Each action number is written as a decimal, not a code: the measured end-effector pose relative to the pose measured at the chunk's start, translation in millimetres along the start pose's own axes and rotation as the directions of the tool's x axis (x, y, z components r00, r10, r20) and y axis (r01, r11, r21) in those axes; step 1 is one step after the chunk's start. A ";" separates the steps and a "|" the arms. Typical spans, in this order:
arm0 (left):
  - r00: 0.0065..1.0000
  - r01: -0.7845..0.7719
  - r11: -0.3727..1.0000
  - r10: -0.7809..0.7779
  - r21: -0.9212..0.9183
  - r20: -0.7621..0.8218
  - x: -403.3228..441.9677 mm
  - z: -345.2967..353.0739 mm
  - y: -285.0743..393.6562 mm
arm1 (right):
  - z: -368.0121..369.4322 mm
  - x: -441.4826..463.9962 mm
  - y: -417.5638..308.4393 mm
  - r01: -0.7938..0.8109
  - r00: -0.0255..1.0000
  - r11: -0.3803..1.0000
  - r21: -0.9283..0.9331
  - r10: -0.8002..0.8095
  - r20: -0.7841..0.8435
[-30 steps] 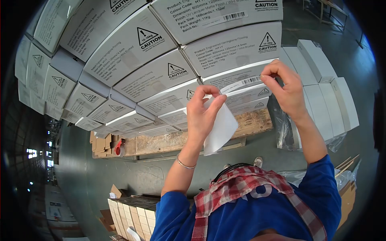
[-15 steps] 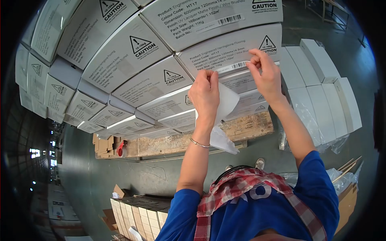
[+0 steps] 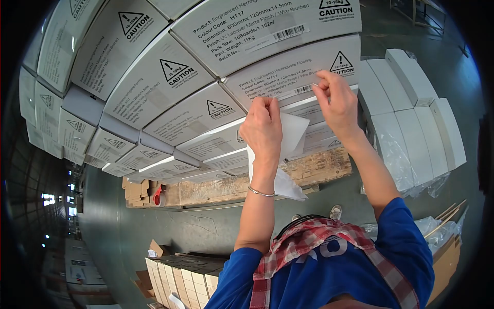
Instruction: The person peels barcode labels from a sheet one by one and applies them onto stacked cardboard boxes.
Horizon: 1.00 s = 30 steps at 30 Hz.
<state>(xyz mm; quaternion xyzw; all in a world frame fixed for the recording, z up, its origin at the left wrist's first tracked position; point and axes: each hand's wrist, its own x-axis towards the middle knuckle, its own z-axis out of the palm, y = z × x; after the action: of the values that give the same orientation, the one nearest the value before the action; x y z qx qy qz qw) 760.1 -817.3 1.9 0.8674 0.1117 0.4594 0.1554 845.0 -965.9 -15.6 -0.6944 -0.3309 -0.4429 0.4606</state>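
My left hand [image 3: 261, 129] is closed, its fingers gripping a white paper sheet [image 3: 294, 133] that hangs beside and below the wrist. My right hand [image 3: 338, 105] has thumb and index finger pinched at the right end of a narrow white barcode label [image 3: 302, 89]. This label runs between both hands in front of a printed white carton [image 3: 288, 67]. Whether it touches the carton I cannot tell. Above that carton sits another white carton [image 3: 267, 28] with its own barcode strip.
Stacked cartons [image 3: 175, 72] fill the left and rest on a wooden pallet [image 3: 329, 167]. A red tape dispenser [image 3: 157, 195] is at the pallet's left. Plain white boxes [image 3: 411, 129] in clear plastic stand right. Behind me are wood-coloured boxes [image 3: 180, 282] and flattened cardboard [image 3: 446, 265].
The view has shifted slightly. The right hand has come down a little toward the barcode label, and the left hand keeps hold of the paper sheet.
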 end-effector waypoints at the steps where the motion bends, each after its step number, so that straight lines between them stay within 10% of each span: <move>1: 1.000 -0.005 1.000 0.005 0.028 -0.001 0.1 0.8 0.9 | -1.7 0.9 0.7 0.000 1.000 1.000 -0.003 0.000 -0.002; 6: 0.997 -0.034 0.988 0.022 0.151 0.080 0.2 -13.0 -4.0 | -19.2 -0.7 2.5 -0.088 0.995 0.982 -0.167 0.093 0.021; 9: 0.998 -0.041 0.967 0.053 -0.253 0.043 -1.7 -17.1 -11.6 | -20.9 5.2 0.4 -0.185 0.982 0.976 -0.113 0.179 -0.057; 13: 0.975 -0.170 0.938 0.205 -0.301 0.087 8.4 -10.8 4.0 | -8.6 1.2 -25.0 0.109 0.989 0.966 0.233 -0.129 0.071; 17: 0.972 -0.127 0.989 0.139 -0.073 0.189 7.3 -35.6 -11.3 | -24.8 -1.6 0.4 -0.070 0.990 0.996 0.046 0.063 0.128; 19: 0.929 0.025 0.935 0.109 -0.355 0.354 3.4 -52.7 -5.5 | -40.7 -3.1 -12.2 -0.299 0.935 0.925 0.234 0.235 0.267; 21: 0.751 0.432 0.578 0.195 -0.693 0.630 -0.2 -69.9 3.8 | -55.7 -4.3 -35.8 -0.424 0.881 0.852 0.306 0.310 0.357; 23: 0.732 0.461 0.495 0.256 -0.736 0.631 -2.9 -78.9 5.2 | -60.7 -5.0 -71.8 -0.672 0.713 0.448 0.590 0.177 0.678; 25: 0.709 0.487 0.319 0.399 -0.813 0.581 -0.2 -86.1 3.9 | -65.9 -13.2 -75.2 -0.711 0.640 0.470 0.524 0.123 0.758; 30: 0.681 0.573 0.445 0.208 -0.688 0.702 5.4 -107.4 -7.5 | -73.6 -26.0 -79.1 -0.815 0.395 0.489 0.309 0.079 0.916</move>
<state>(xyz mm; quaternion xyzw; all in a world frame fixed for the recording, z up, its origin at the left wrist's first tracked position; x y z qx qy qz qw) 673.4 -790.6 60.1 0.7410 -0.1057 0.0576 0.6606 743.4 -1007.7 1.4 -0.6264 -0.4189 0.2676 0.6004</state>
